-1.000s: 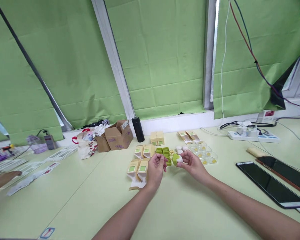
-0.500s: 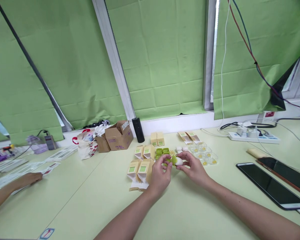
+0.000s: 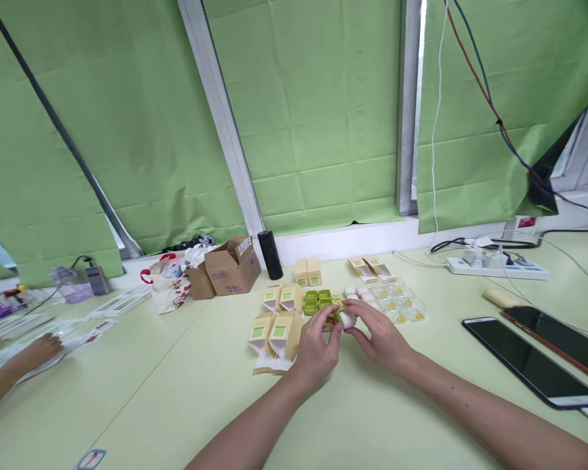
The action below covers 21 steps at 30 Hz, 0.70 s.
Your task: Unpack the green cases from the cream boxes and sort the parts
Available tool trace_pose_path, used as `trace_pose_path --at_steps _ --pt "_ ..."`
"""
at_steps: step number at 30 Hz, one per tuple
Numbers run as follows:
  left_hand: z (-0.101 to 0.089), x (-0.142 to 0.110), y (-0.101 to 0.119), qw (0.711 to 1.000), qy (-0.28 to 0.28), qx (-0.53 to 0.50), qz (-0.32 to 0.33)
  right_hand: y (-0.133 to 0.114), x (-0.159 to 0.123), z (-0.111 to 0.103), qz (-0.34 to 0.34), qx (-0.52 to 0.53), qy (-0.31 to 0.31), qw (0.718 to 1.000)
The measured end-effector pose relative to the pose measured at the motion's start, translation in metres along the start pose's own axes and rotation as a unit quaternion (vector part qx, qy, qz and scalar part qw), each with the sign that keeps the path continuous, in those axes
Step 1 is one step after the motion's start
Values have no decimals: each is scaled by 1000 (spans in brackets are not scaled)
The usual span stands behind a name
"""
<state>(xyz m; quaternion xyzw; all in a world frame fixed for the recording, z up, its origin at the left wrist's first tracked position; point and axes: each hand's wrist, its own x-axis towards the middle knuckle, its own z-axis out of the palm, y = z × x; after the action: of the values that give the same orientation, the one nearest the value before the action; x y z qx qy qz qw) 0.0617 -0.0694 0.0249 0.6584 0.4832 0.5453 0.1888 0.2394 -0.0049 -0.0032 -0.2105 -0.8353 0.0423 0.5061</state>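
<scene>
Both my hands meet above the table, each closed around a small part. My left hand [image 3: 317,344] pinches a small green piece [image 3: 337,314], mostly covered by my fingers. In my right hand [image 3: 379,336] is a white, rounded, egg-like piece [image 3: 347,319], pressed against the green one. Just beyond my fingers stand several green square cups [image 3: 311,296], small yellow parts [image 3: 336,299] and pinkish-white pieces [image 3: 366,295]. Clear plastic trays [image 3: 416,304] with yellow bits lie past my right hand. Open cream cartons [image 3: 284,331] are left of my left hand.
Two cream boxes [image 3: 308,271] and a black cylinder [image 3: 270,254] stand at the back, near a cardboard box [image 3: 232,267]. Phones [image 3: 532,359] and a power strip [image 3: 497,266] lie to the right. Another person's hand [image 3: 39,352] works over white sheets at far left.
My hands have drawn slightly closer, and the white piece now sits nearer my left fingers, turned a little. The other person's hand has moved left.
</scene>
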Motion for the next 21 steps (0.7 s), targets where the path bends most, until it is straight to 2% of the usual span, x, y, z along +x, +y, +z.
trace_pose_path --at_steps 12,21 --pt "5 2 -1 995 26 -85 -46 -6 6 -2 -35 -49 0 998" --pt "7 7 -3 994 13 -68 -81 -11 10 0 -34 -81 -31 996"
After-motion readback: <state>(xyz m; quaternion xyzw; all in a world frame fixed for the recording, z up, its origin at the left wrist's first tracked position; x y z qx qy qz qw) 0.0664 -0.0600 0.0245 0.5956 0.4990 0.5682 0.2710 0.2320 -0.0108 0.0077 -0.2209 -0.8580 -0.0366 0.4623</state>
